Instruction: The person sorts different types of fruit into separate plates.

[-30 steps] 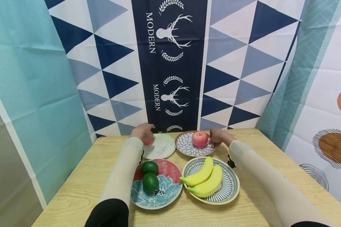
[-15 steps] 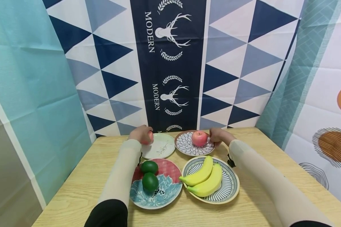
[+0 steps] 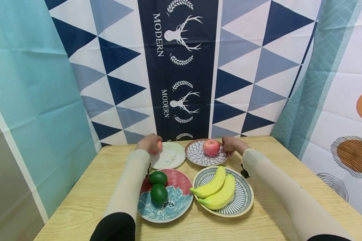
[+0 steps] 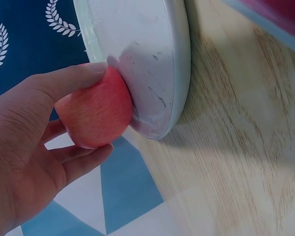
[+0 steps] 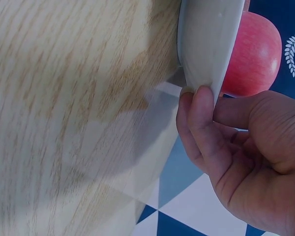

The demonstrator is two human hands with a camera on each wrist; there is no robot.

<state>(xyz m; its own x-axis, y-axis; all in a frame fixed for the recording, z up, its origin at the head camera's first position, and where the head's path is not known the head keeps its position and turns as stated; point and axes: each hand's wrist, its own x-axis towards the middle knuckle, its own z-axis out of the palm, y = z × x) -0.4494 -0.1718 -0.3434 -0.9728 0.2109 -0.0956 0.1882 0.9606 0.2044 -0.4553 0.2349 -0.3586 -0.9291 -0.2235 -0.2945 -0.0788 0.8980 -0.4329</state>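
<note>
In the head view my left hand [image 3: 147,143] is at the left edge of a pale green plate [image 3: 174,154] with a twig design. It holds a red apple [image 4: 99,112], thumb on one side and fingers on the other, right at that plate's rim in the left wrist view. My right hand [image 3: 231,144] pinches the right rim of a brown-edged plate [image 3: 197,156] with a petal pattern; the right wrist view shows fingertips against its white underside [image 5: 206,44] and a finger over the rim. A second red apple [image 3: 211,147] sits on this plate.
Nearer on the wooden table [image 3: 78,201] is a red and blue flower plate [image 3: 181,201] bearing two dark green avocado-like fruits [image 3: 159,194]. Right of it, a yellow-rimmed striped plate [image 3: 244,194] carries two bananas [image 3: 220,192]. A patterned cloth [image 3: 181,73] hangs behind the table.
My left hand has shifted slightly left, its raised finger now lowered, and the apple in it appears a little higher. The right hand and the petal plate look unmoved.
</note>
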